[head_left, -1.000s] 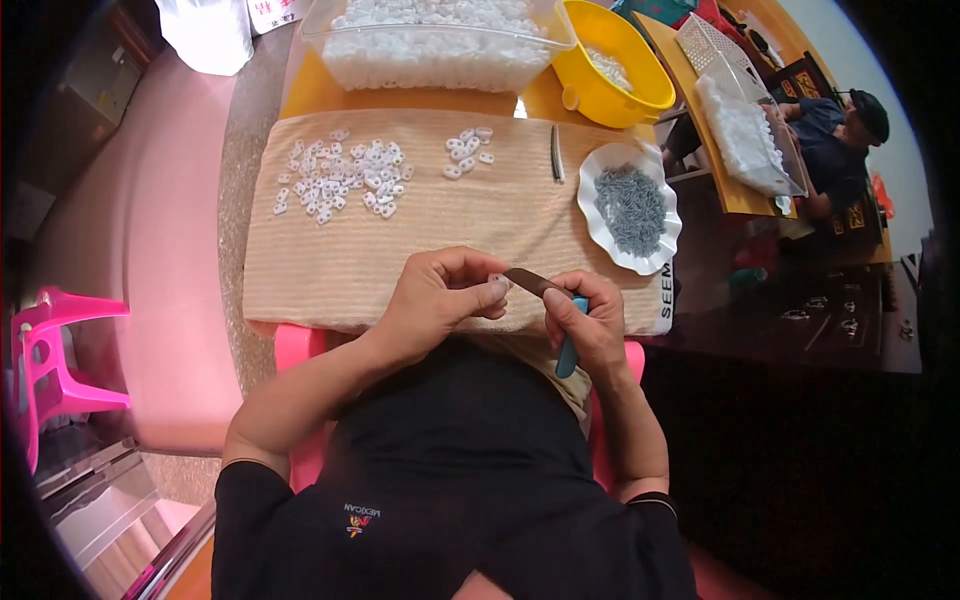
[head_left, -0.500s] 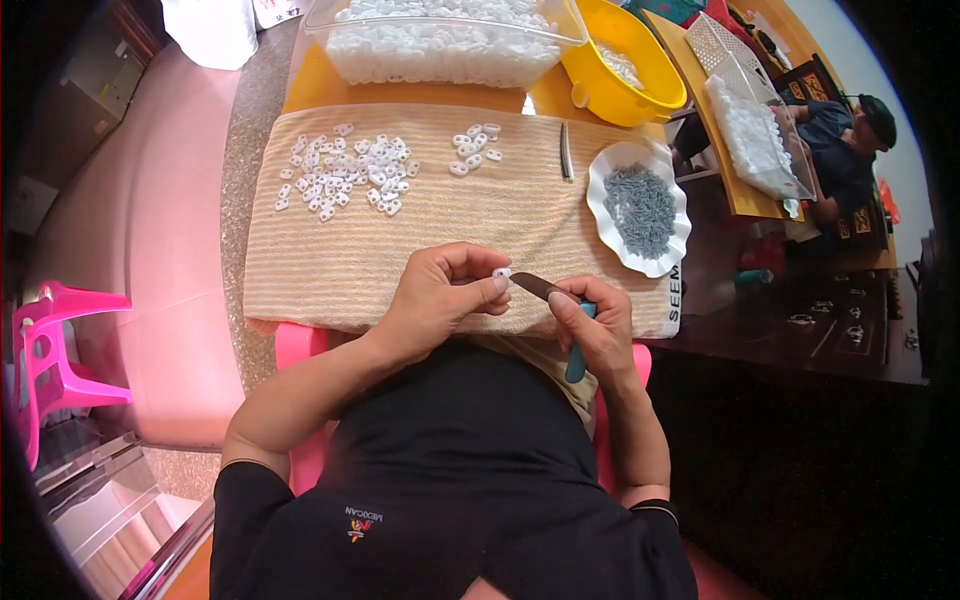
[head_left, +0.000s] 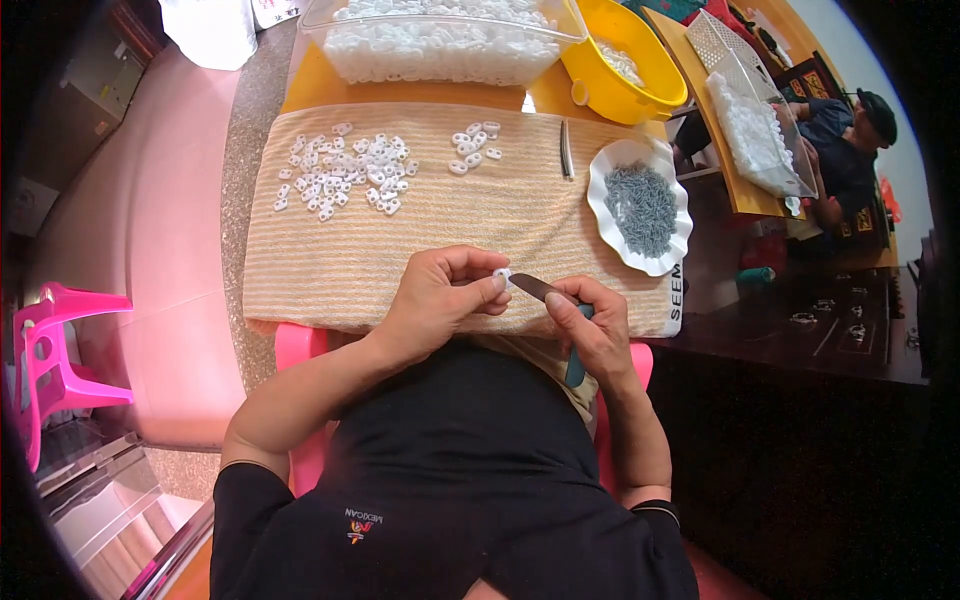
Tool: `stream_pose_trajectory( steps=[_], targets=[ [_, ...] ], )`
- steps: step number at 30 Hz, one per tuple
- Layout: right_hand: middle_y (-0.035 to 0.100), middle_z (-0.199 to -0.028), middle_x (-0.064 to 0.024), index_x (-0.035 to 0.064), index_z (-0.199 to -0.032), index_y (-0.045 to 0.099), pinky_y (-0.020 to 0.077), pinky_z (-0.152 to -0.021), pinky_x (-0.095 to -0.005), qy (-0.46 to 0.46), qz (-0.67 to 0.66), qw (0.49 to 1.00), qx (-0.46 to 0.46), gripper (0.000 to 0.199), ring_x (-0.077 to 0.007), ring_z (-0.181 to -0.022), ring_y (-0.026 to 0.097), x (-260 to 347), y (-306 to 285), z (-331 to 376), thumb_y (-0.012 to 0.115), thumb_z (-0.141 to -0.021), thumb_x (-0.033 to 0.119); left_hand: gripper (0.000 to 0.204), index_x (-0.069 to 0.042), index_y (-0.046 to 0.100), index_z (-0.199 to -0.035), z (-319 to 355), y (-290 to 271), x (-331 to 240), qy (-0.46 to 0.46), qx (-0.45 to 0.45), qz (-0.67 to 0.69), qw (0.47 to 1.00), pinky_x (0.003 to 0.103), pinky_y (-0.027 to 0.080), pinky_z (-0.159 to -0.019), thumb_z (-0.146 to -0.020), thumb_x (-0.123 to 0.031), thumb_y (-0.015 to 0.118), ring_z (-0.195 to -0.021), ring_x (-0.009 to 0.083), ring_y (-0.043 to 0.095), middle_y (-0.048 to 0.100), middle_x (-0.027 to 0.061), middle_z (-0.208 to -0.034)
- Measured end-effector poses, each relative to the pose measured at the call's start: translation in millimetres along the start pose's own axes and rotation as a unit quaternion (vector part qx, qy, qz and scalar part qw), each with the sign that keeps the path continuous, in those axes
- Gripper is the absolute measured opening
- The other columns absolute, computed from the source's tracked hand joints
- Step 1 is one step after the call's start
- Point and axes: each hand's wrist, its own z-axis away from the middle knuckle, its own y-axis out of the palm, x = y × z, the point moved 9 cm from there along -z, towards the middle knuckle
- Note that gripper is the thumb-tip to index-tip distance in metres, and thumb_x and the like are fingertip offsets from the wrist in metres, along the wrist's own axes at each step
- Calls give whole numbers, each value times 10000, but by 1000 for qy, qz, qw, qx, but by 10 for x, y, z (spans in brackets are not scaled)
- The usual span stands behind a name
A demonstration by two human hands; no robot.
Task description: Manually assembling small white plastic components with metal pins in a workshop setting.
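Between thumb and fingers, my left hand [head_left: 432, 298] pinches a small white plastic piece [head_left: 502, 272] above the near part of a striped towel [head_left: 470, 215]. My right hand [head_left: 600, 330] is closed round the teal handle of a knife [head_left: 532, 287]; its dark blade points left, and the tip meets the white piece or lies right beside it. Beyond my hands, a loose pile of white two-holed plastic pieces [head_left: 345, 178] lies at the left, with a smaller group [head_left: 472, 148] to its right. A wavy-rimmed white plate [head_left: 598, 205] holds many small grey pieces, perhaps screws.
A thin dark-and-silver strip [head_left: 566, 150] lies left of the plate. Behind the towel stand a clear bin [head_left: 445, 50] full of white pieces and a yellow tub [head_left: 622, 95]. A co-worker [head_left: 840, 145] sits by another bin at the right. A pink stool [head_left: 60, 370] stands at the left.
My right hand and the knife have shifted very slightly to the left. My left hand keeps its pinch on the white piece. The co-worker's arms have moved a little.
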Motion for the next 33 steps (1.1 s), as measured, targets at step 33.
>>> stream_pose_trajectory(
  steps=[33],
  targets=[
    [554, -645, 10, -15, -977, 617, 358, -456, -193, -16, 2, 1000, -25, 178, -42, -499, 471, 59, 122, 40, 594, -929, 155, 203, 21, 598, -1018, -26, 0, 179, -78, 10, 46, 996, 269, 576, -713, -951, -165, 553, -764, 132, 661, 662, 87, -888]
  ],
)
